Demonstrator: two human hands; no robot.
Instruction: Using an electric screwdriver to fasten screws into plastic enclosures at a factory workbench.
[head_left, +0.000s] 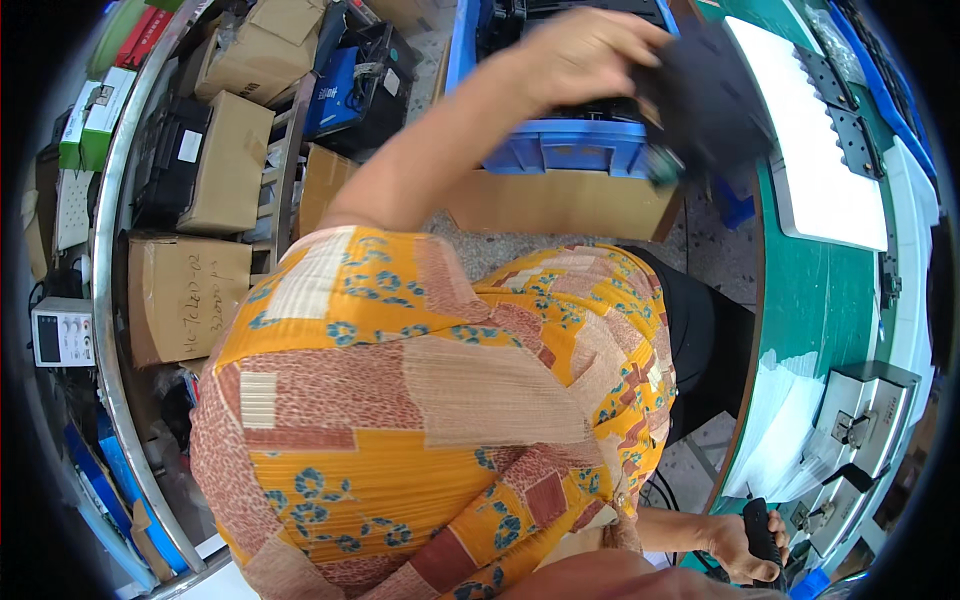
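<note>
My left hand [585,62] reaches out at the top with its fingers closed on the edge of a dark, flat black part [712,100]. That part is smeared by motion, between a blue crate [560,145] and the green workbench. More black parts lie in the crate, partly behind my arm. At the lower right, my right hand [745,550] is wrapped round an upright black tool handle [760,530]; its working end cannot be made out. A metal fixture with clamps [865,420] stands on the bench just beyond this hand.
On the green bench [815,300] lie a white board [825,205], black perforated strips [835,95] and thin translucent sheets [775,430]. The crate rests over a cardboard box [570,205]. To the left, a metal-edged shelf [105,250] and several cartons [185,300] crowd the side.
</note>
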